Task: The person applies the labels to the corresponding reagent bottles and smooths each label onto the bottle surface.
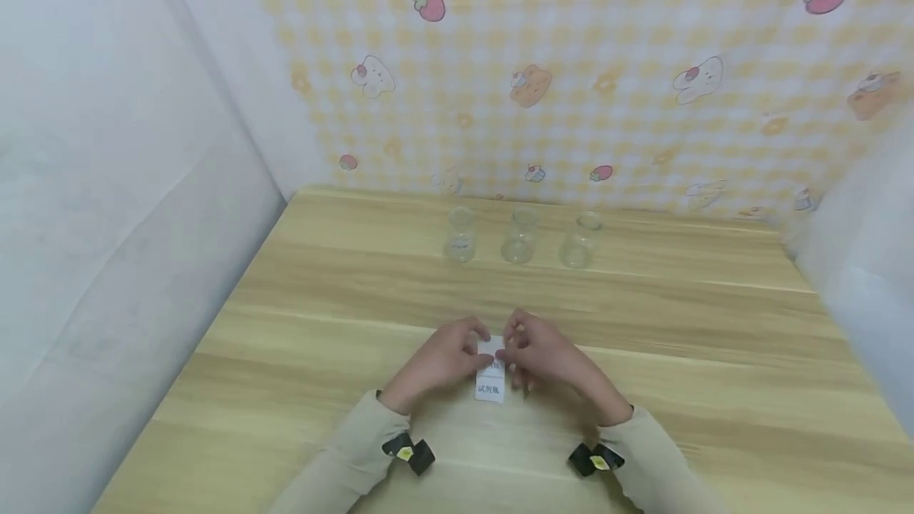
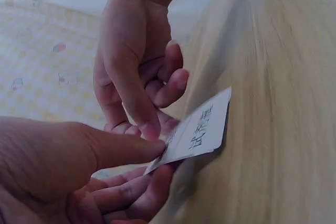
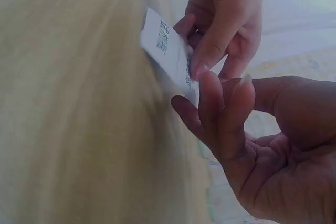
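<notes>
A small white label sheet (image 1: 489, 390) with printed Chinese characters is held over the table between both hands. My left hand (image 1: 448, 357) pinches its left side, thumb on top and fingers beneath, as the left wrist view shows. At the far end of the sheet (image 2: 206, 128), my right hand (image 1: 546, 350) has its thumb and a fingertip brought together at the edge. The right hand's other fingers are bent loosely beside the sheet. Part of the print is hidden under the thumbs.
Three clear glass bottles stand in a row towards the back of the wooden table (image 1: 321, 284): a left one (image 1: 460, 247) with a label on it, a middle one (image 1: 518, 248) and a right one (image 1: 577, 251). Behind them hangs a yellow checked cloth (image 1: 485, 117). White walls flank the table.
</notes>
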A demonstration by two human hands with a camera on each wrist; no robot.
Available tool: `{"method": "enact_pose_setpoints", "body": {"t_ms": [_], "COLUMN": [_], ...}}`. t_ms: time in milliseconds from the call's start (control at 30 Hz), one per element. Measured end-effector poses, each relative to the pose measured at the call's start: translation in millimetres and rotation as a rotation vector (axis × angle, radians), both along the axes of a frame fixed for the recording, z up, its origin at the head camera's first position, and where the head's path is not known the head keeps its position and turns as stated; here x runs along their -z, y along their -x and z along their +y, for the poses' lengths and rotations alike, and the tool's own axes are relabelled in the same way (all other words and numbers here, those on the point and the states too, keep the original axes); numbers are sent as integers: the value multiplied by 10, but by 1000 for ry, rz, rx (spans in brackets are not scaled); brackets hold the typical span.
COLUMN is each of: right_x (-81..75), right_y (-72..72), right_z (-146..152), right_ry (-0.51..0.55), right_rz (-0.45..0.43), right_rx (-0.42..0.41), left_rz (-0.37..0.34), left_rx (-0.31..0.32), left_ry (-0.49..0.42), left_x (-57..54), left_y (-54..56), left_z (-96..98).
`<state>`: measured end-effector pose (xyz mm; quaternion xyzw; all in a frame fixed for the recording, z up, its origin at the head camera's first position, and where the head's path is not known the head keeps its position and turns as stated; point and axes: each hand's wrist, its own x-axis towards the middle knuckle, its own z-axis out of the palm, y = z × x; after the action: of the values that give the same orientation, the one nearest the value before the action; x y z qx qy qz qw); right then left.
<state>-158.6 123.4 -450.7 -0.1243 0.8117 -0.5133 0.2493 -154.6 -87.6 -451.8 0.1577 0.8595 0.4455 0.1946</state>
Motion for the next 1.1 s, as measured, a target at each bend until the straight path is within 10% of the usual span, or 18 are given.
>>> {"method": "enact_pose_setpoints", "body": {"t_ms": [300,467,600,867,1100], "right_x": [-869,-1139,-1226,-1246,-1223], "right_y": [-87,-308,-399,-415,-394], "right_z": [229,294,303,337,348], "right_ry": [319,379,381,417,424], "right_rz": [257,380,440,521,551], "right_rx": [135,63,37,36,34], "left_rz": [324,406,438,790,917], "left_rx": [-159,-196,-181,-3,55], "left_ry": [-380,-500,-462,-408,-344], "left_x": [-959,-1262,-1318,-1259,-1223], "left_y": [-79,-272,-352,-303,-230], "left_z": [121,204,219,161,153]}}
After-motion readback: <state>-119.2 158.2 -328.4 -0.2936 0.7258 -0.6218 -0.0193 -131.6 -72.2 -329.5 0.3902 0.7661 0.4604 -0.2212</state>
